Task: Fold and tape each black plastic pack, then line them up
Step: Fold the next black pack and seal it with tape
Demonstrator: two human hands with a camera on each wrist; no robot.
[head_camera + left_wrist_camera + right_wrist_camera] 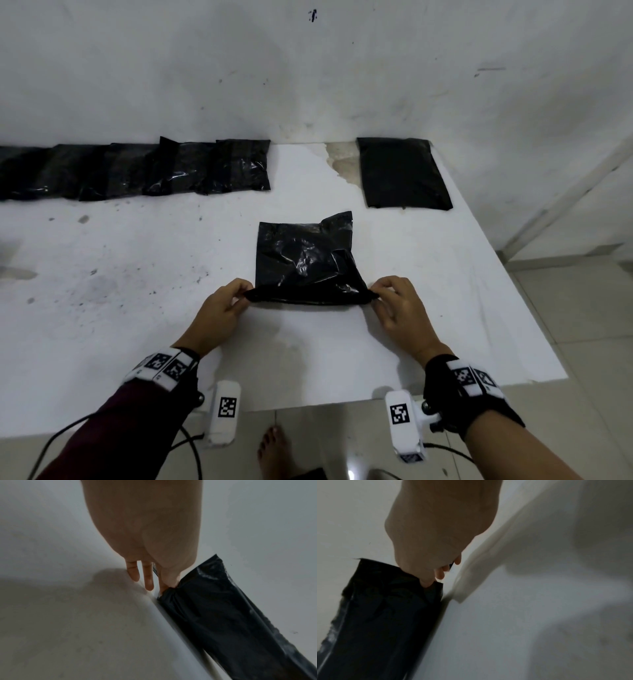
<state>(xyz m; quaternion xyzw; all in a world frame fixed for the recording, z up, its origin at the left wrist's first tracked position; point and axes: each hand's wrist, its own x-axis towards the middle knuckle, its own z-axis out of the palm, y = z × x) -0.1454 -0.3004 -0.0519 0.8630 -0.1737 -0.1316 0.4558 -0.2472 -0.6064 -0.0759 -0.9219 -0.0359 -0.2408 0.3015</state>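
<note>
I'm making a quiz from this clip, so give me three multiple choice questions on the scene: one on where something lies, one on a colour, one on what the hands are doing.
1. Where does the flat single pack lie?
A. far right, by the wall
B. on the floor
C. under the left hand

2. What colour are the packs in the row?
A. white
B. black
C. red

3. How is the middle pack held?
A. left hand only
B. no hand touches it
C. left hand and right hand each pinch a near corner

Answers: A, it lies at the table's far right; B, all are black; C, both wrist views show a grip on a corner.
</note>
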